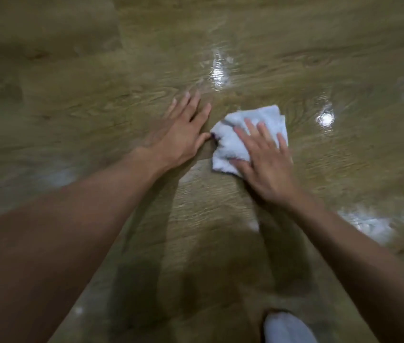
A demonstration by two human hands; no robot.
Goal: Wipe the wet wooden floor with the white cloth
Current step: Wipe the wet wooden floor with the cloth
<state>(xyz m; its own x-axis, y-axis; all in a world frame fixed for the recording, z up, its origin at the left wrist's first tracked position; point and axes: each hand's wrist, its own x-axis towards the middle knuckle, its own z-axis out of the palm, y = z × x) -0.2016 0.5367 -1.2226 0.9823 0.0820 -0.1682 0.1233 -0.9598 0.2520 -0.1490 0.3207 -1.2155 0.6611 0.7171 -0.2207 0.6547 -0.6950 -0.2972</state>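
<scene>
— Where is the cloth?

— The cloth [233,144] lies on the floor [134,58] in front of me, a little right of the middle. My right grip [265,167] is on top of it, with straight, spread fingers [254,133] pressing down flat. It closes around nothing; it only presses.

— And the left one?

— My left grip [183,137] is also open, flat on the bare floor just left of the cloth. Its thumb [202,139] reaches the left edge of the cloth. Whether it touches or is only beside, I cannot tell, because the picture is blurred there.

— Which way does the cloth lie from your right palm?

— Ahead and to the left. It is crumpled and nearly square, and I think its longer line runs from near-left to far-right.

— Where is the water?

— I see a bright patch [218,70] beyond the cloth, a small shine [326,118] to its right, and a pale area [366,224] nearer to me on the right.

— So which grip should move it?

— The right one, I judge, because it is already on the cloth. Most of the cloth is ahead of the palm, so a forward push toward the far patch should keep it under my fingers.
</scene>
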